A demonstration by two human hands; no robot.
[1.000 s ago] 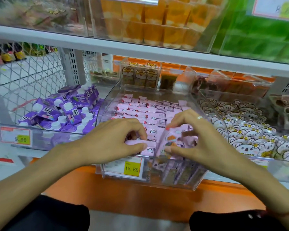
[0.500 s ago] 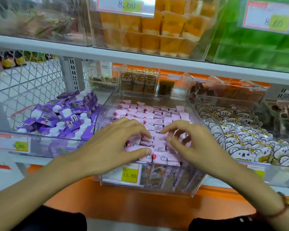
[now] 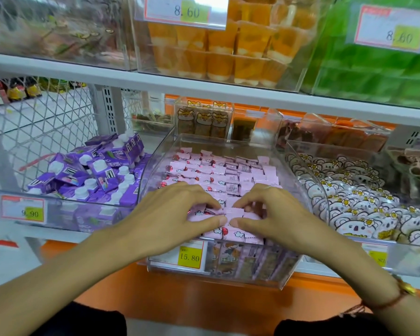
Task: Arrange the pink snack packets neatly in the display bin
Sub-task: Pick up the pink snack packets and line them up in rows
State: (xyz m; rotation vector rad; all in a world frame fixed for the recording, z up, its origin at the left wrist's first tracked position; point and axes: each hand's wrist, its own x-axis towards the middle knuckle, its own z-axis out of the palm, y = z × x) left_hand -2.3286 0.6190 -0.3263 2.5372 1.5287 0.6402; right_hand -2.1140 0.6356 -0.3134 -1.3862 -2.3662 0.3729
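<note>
Rows of pink snack packets (image 3: 228, 173) fill a clear plastic display bin (image 3: 155, 166) on the middle shelf. Both my hands are over the bin's front rows, close together with thumbs almost meeting. My left hand (image 3: 170, 214) has curled fingers on top of the packets and its thumb in front, pinching a few front packets. My right hand (image 3: 277, 214) mirrors it, pinching the neighbouring packets between curled fingers and thumb. The packets directly under my palms are hidden.
A bin of purple capped pouches (image 3: 90, 175) stands to the left, a bin of koala-print packets (image 3: 349, 204) to the right. A 15.80 price tag (image 3: 189, 257) is on the pink bin's front. The upper shelf (image 3: 204, 86) carries orange cups (image 3: 228, 49) overhead.
My right hand has brought a raised pink packet down into the front row. Both hands have closed in on each other over the front packets.
</note>
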